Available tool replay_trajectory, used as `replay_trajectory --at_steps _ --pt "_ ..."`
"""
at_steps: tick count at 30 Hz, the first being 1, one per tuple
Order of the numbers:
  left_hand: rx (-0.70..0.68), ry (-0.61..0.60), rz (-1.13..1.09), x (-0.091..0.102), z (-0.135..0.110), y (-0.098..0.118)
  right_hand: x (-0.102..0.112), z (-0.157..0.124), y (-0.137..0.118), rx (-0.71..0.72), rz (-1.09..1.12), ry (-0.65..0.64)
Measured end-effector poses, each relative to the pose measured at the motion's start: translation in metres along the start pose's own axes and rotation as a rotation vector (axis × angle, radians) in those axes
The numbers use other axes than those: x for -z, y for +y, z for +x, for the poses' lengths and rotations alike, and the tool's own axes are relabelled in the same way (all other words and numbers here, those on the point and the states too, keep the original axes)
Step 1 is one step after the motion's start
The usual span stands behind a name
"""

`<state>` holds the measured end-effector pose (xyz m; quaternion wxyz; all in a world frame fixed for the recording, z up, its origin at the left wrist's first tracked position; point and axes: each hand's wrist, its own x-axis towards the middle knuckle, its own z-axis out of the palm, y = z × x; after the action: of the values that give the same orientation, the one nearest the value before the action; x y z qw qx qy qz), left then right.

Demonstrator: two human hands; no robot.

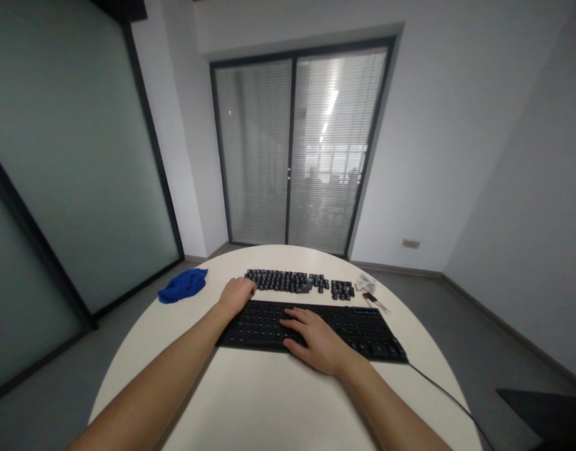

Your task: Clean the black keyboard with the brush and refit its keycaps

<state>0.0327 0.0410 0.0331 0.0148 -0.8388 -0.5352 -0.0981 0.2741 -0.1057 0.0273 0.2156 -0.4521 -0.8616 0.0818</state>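
A black keyboard (264, 341) lies across the round table, most of its left and middle part showing bare key sockets. My right hand (316, 341) rests on its middle, palm down, fingers spread. Beyond the keyboard, loose black keycaps (278, 280) are laid out in rows, with a smaller group of keycaps (342, 289) to the right. At the left end of the rows is my left hand (238, 294), fingers closed together around a dark keycap (253, 289), partly hidden by the fingers.
A crumpled blue cloth (183, 285) lies at the table's left edge. To the right sit a crumpled clear plastic bag (365, 283) and a small tool with thin wire prongs (375, 300). The keyboard cable (441, 391) runs over the right front edge of the table (241, 401).
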Motion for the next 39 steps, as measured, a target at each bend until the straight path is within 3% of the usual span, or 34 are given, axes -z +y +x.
replay_trajectory --at_steps 9,11,13,15,19,23,28,39 --pt "-0.035 0.136 -0.092 0.006 -0.02 0.007 0.0 0.001 0.0 -0.007 -0.002 -0.008" --pt "-0.038 0.252 -0.27 0.007 -0.033 0.006 0.0 0.001 0.0 -0.008 -0.003 -0.008" --pt "-0.026 0.287 -0.427 0.009 -0.049 0.002 0.0 0.001 0.0 -0.009 -0.003 -0.014" --pt "-0.018 0.248 -0.607 0.01 -0.065 -0.005 0.0 0.002 0.0 -0.009 -0.004 -0.023" --pt "-0.028 0.012 -0.94 0.016 -0.085 -0.02 0.0 0.003 0.001 -0.009 -0.005 -0.039" --pt "-0.021 -0.177 -1.071 0.018 -0.086 -0.028 -0.002 0.004 0.003 -0.02 -0.014 -0.058" --pt "0.002 -0.326 -1.236 0.014 -0.081 -0.033 -0.002 0.005 0.005 -0.034 -0.02 -0.072" --pt "-0.023 -0.375 -1.231 0.013 -0.081 -0.036 -0.003 0.005 0.004 -0.034 -0.003 -0.069"
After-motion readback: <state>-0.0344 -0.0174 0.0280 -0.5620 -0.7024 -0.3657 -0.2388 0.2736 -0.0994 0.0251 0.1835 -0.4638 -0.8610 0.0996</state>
